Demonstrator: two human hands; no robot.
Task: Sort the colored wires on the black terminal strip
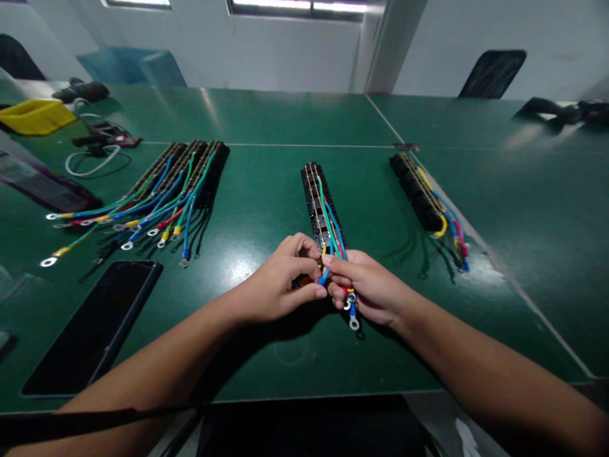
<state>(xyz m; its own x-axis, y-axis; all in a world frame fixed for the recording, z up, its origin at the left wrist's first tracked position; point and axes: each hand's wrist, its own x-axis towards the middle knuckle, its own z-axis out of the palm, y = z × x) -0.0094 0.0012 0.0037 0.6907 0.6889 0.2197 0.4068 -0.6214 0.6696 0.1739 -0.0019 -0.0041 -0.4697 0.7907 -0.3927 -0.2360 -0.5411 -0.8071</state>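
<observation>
A long black terminal strip [313, 197] with brass-coloured rails lies on the green table in front of me. Green, blue, red and yellow wires run along it towards me. My left hand [285, 279] pinches a blue wire end near the strip's close end. Around the bundle of coloured wires, the fingers of my right hand [368, 282] are closed. Ring lugs [354, 322] hang out below my right fingers. The strip's near end is partly hidden by both hands.
Several wired strips [190, 168] lie at the left, their lugs fanned towards a black phone [95, 327]. Another wired strip [416, 190] is at the right. A yellow tray [38, 117], cables and a clear package [42, 171] occupy the far left of the green table [285, 362].
</observation>
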